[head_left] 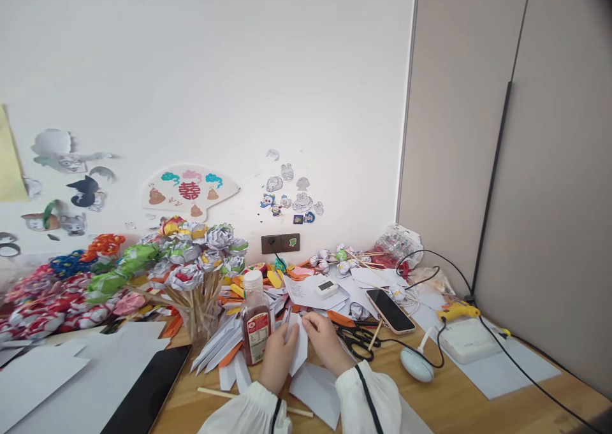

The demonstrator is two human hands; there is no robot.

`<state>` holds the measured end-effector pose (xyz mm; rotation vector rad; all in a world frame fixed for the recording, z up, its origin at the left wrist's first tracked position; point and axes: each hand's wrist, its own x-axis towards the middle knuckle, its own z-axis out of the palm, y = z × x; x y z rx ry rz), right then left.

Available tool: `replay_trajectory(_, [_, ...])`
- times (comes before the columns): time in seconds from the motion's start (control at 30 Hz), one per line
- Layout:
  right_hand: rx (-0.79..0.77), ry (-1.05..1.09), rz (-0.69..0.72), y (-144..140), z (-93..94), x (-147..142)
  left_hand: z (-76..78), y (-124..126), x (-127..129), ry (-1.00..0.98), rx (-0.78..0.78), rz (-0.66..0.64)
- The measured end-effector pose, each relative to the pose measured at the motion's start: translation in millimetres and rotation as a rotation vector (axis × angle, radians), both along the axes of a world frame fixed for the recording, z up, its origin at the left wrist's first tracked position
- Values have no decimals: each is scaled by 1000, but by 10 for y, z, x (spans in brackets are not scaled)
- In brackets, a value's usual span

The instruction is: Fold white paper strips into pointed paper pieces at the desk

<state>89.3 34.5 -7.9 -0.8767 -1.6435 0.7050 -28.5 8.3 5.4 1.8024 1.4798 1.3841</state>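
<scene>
A small piece of folded white paper is upright between my two hands, above the table. My left hand grips its left side, fingers closed. My right hand pinches its upper right edge between thumb and fingers. Below the hands lies another white sheet. Just left of my left hand stands a bottle with a white cap and red label. A thin wooden stick lies partly under my left sleeve. Black-handled scissors rest to the right of my right hand.
Paper flowers on sticks stand at the left, with folded paper strips beside them. A black tablet lies front left. To the right are a phone, a yellow glue gun, a white box and black cables.
</scene>
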Motion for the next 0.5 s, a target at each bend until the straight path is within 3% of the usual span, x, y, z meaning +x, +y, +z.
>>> replay_trajectory(0.2, [25, -20, -22, -1, 24, -2, 5, 0, 12, -79, -41, -50])
replay_trajectory(0.37, [32, -43, -12, -14, 34, -12, -4, 17, -18, -384, -166, -43])
replay_trajectory(0.5, [50, -82, -83, -18, 36, -11, -46, 43, -36, -475, -200, -32])
